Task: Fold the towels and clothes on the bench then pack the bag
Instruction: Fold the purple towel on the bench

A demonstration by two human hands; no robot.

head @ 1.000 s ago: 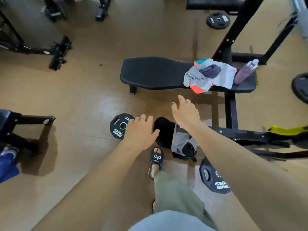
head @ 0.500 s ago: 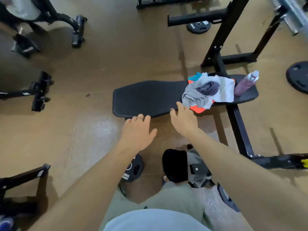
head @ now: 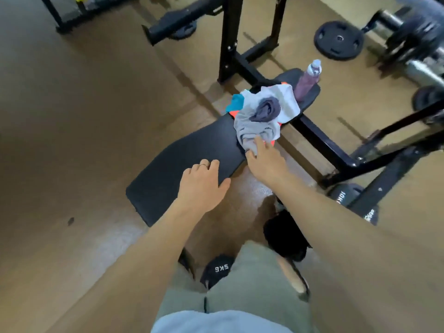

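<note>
Nearest, standing in loose olive-green fabric trousers, with a black disc plate stamped "5KG" [head: 217, 270] lying flat on the brown floor beside the leg. Just past it, a soft black bag [head: 283, 239] slumping on the floor under the right forearm, partly hidden, its opening not readable.

Reaching forward with both bare arms. Left hand [head: 203, 186] spreading flat and empty, fingers loosely apart, a thin ring on one finger, fingertips lying over the near edge of the bench [head: 182, 162], a long rounded pad of matte black, finely grained vinyl. Whether pressing down or only hovering, cannot tell.

Right hand [head: 265, 161] opening with fingers extended, fingertips touching the near, drooping edge of the crumpled pile of clothes [head: 262, 116]; not yet closing on any cloth. Pile sitting on the far half of the pad: soft grey jersey in folds, a darker purple-grey wad on top, white towelling behind, bright orange and teal peeking out at the edges.

Beyond the pile, a slim translucent purple bottle [head: 308, 79] standing at the pad's far end. Farther off, black steel rack posts [head: 228, 39] and a round black weight plate [head: 339, 40] lying flat.
</note>
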